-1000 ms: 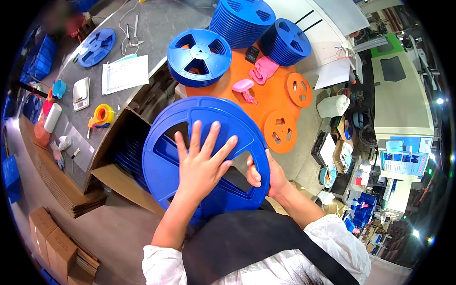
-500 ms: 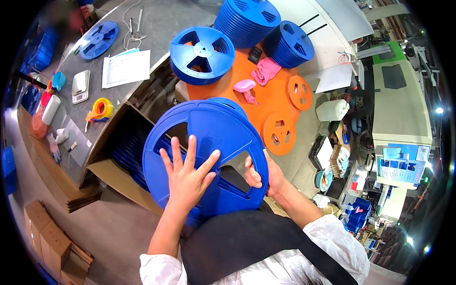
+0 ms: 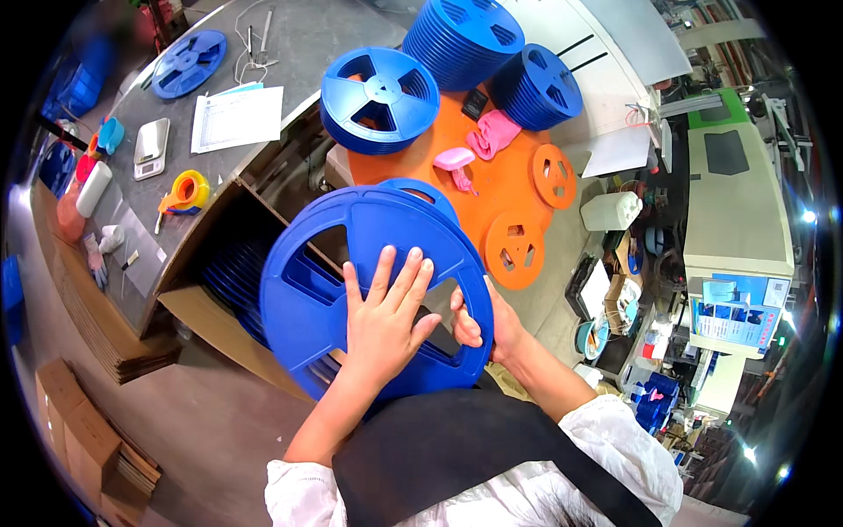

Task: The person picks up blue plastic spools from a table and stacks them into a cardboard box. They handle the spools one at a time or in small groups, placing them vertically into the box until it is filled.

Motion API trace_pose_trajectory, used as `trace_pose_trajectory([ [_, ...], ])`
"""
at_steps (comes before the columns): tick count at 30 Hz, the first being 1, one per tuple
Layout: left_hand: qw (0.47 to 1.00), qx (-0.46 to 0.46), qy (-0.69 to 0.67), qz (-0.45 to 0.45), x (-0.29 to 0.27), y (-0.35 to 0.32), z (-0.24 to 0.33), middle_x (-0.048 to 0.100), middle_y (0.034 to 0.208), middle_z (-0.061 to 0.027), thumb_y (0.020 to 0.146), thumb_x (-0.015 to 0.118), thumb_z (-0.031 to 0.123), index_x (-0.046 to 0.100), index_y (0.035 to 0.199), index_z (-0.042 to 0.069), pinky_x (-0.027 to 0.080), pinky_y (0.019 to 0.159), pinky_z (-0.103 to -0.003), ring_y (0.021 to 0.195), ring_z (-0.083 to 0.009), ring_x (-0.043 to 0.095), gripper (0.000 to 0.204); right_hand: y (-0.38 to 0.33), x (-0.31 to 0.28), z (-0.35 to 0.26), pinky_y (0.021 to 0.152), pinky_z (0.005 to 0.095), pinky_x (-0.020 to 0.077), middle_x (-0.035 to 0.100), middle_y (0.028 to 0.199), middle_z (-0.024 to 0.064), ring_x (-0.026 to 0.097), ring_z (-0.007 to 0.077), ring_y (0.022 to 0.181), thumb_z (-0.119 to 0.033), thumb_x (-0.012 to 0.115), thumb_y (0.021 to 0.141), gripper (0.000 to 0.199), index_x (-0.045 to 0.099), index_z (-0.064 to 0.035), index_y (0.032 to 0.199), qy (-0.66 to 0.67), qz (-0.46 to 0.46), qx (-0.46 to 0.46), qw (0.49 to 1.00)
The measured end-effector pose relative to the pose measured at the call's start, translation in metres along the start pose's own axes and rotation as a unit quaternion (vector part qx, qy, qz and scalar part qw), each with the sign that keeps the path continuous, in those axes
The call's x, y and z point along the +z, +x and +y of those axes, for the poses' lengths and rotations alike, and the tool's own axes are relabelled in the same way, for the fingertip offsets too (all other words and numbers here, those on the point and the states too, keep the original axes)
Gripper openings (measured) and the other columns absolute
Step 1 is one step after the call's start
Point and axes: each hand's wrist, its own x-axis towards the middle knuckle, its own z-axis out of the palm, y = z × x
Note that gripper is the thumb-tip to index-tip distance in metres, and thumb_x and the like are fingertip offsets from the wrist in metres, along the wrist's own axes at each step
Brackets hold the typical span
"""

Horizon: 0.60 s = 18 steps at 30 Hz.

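Note:
A large blue plastic reel, with cut-out windows, is held up in front of my body, its flat face towards me. My right hand grips its right rim, fingers curled through a window. Flat against the middle of the face lies my left hand, fingers stretched out and slightly apart, covering the hub. Part of another blue reel shows just behind the top edge. Left of the held reel, an open cardboard box contains several blue reels stacked on edge.
Blue reel stacks stand on an orange round-lobed table with pink cloth. On the grey workbench are a paper sheet, a scale and a tape dispenser. Folded cardboard lies lower left.
My left hand has slid right and slightly down across the reel's face, its fingers now closer together. My right hand keeps its grip on the rim. The view has shifted slightly.

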Motion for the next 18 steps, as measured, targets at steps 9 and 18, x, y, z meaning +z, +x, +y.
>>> trace_pose_trajectory([
  [9,0.996,0.084,-0.032,-0.015,0.014,0.000,0.010,0.042,0.145,-0.0066,0.084,0.062,0.039,0.046,0.137,0.009,0.018,0.114,-0.050,0.138,-0.0232,0.034,0.063,-0.005,-0.017,0.012,0.041,0.0250,0.0345,0.045,0.053,0.0021,0.040,0.0132,0.040,-0.054,0.032,0.099,0.054,0.056,-0.0064,0.096,0.064,0.061,-0.004,0.996],
  [18,0.962,-0.164,-0.011,0.219,-0.017,-0.108,-0.070,0.053,0.135,-0.0156,0.090,0.051,0.002,0.057,0.127,0.001,0.025,0.113,-0.049,0.134,-0.0334,0.041,0.038,0.011,-0.051,-0.016,0.045,0.0237,0.0319,0.044,0.054,-0.0031,0.038,0.0088,0.041,-0.046,0.035,0.101,0.044,0.056,-0.0069,0.097,0.110,0.061,-0.161,0.979],
])
